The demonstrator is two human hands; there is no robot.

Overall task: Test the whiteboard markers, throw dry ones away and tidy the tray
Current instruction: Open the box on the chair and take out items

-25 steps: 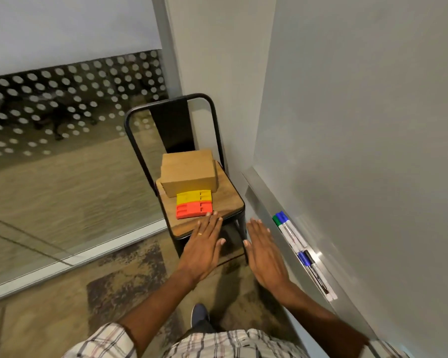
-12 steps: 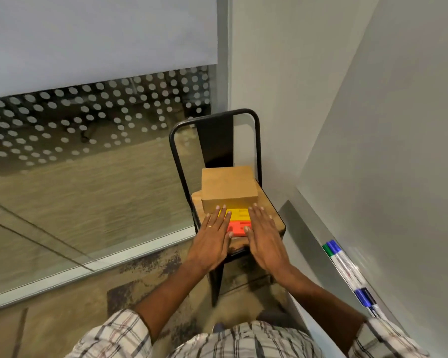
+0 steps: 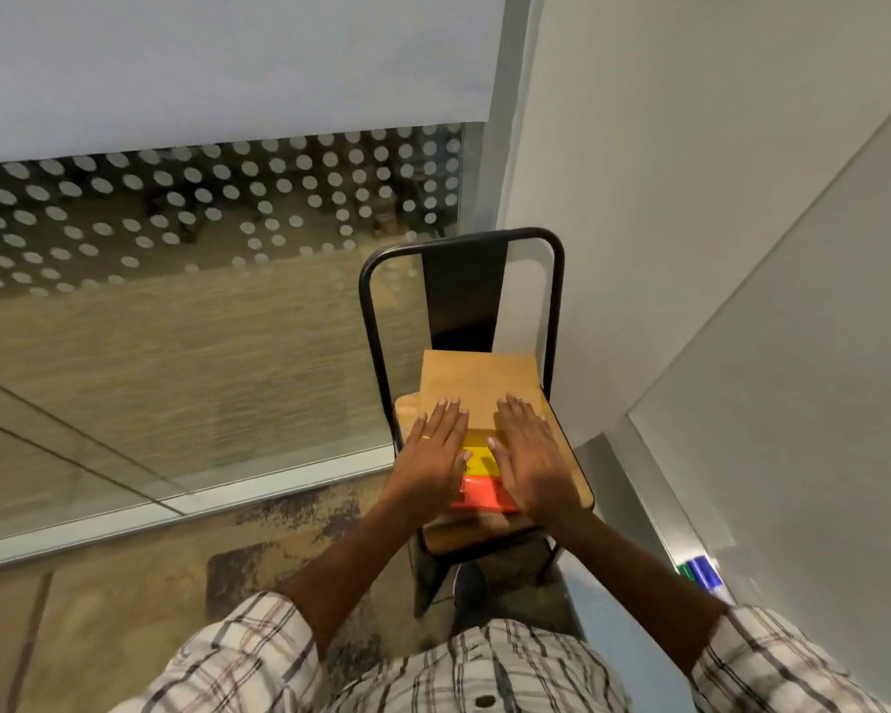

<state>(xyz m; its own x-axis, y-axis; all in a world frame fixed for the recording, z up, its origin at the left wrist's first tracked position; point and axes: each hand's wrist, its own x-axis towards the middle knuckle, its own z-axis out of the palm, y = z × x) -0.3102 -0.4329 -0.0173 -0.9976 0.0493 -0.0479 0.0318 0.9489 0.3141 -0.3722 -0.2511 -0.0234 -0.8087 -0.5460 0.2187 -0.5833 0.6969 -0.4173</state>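
My left hand (image 3: pixel 433 452) and my right hand (image 3: pixel 533 455) lie flat, fingers straight, over a chair seat, with their fingertips on the near edge of a brown cardboard box (image 3: pixel 477 385). Between and under the palms sit a yellow block (image 3: pixel 477 458) and an orange block (image 3: pixel 482 494). At the lower right, the whiteboard (image 3: pixel 793 378) has a metal tray (image 3: pixel 654 512) along its bottom edge. The blue cap and green cap of the markers (image 3: pixel 700 573) show on the tray, and my right sleeve hides the rest of them.
The black metal chair (image 3: pixel 461 259) with a wooden seat stands in the corner against a white wall. A glass partition with a dotted film and a blind fills the left. Patterned carpet covers the floor below, and a shoe shows under the chair.
Both hands moved forward over the chair seat, from the front edge to the coloured blocks and onto the box edge. The view swung left, so most of the tray dropped out of sight.
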